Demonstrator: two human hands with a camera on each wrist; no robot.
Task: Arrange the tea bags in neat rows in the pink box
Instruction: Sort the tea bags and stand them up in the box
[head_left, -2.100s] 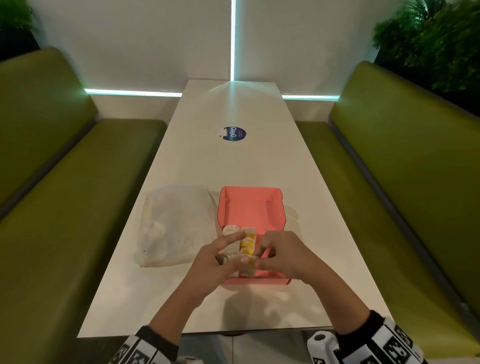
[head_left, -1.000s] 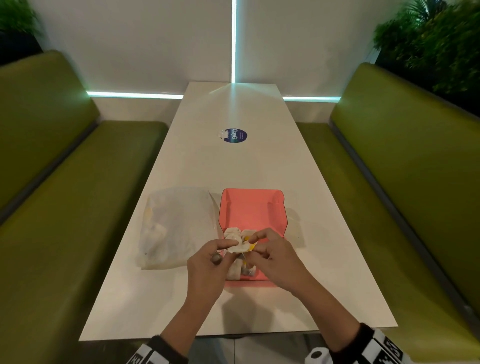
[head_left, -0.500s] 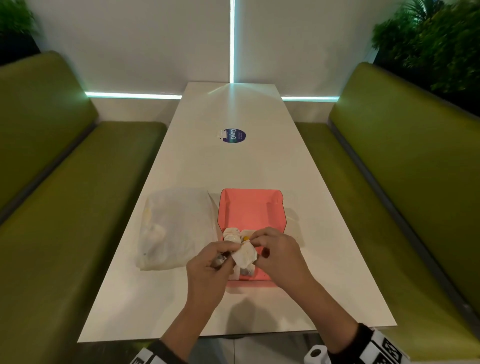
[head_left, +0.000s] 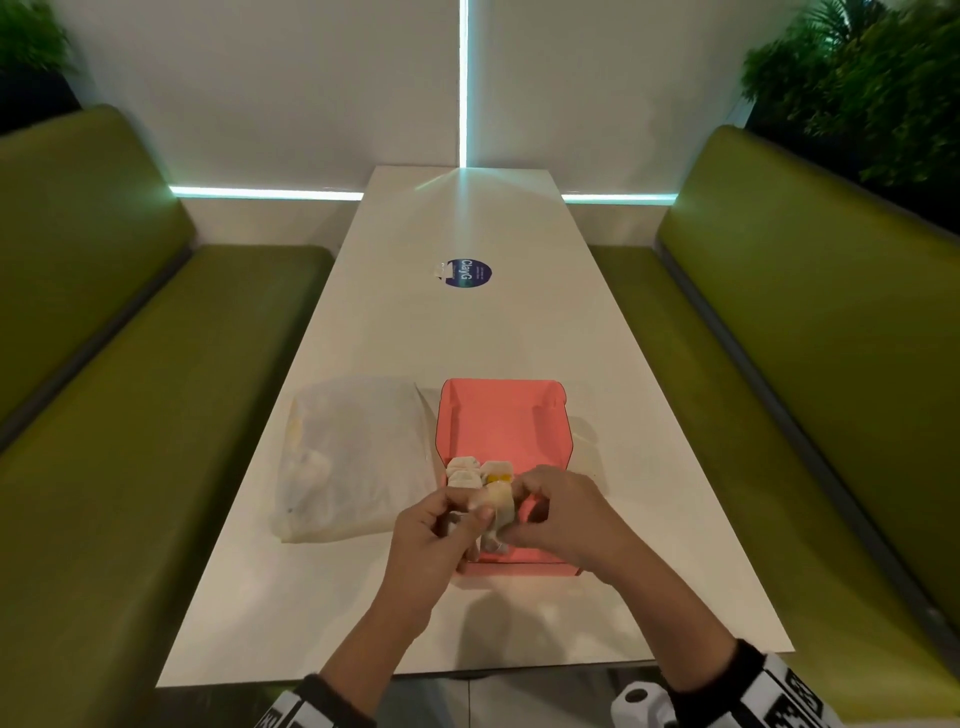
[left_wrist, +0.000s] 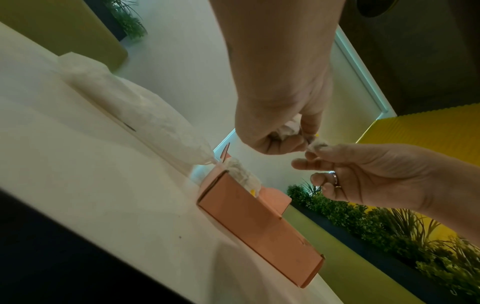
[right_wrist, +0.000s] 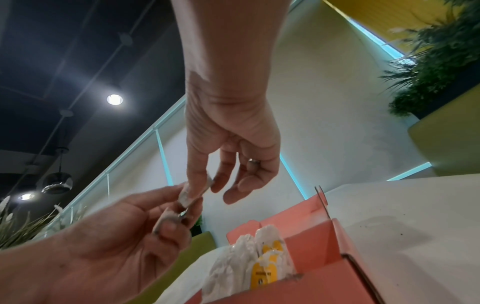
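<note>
The pink box (head_left: 504, 431) lies open on the white table (head_left: 363, 338). Several white tea bags with yellow tags (right_wrist: 262, 259) stand in rows in its near left part. Above the box's near end, both hands share one white tea bag (head_left: 496, 501). My left hand (head_left: 462, 519) grips it with thumb and curled fingers, and more crumpled white paper (left_wrist: 288, 131) shows inside that fist. My right hand (head_left: 522, 493) pinches the bag's other end (left_wrist: 318, 147) between thumb and forefinger, its other fingers loosely spread.
A cloudy plastic bag (head_left: 353, 462) with a few tea bags inside lies touching the box's left side. A round blue sticker (head_left: 467, 273) sits further up the table. Green benches (head_left: 130, 467) flank both long sides.
The hands rose from the tea bags in the box to just above its near end. They now hold a single bag between them and have turned it slightly.
</note>
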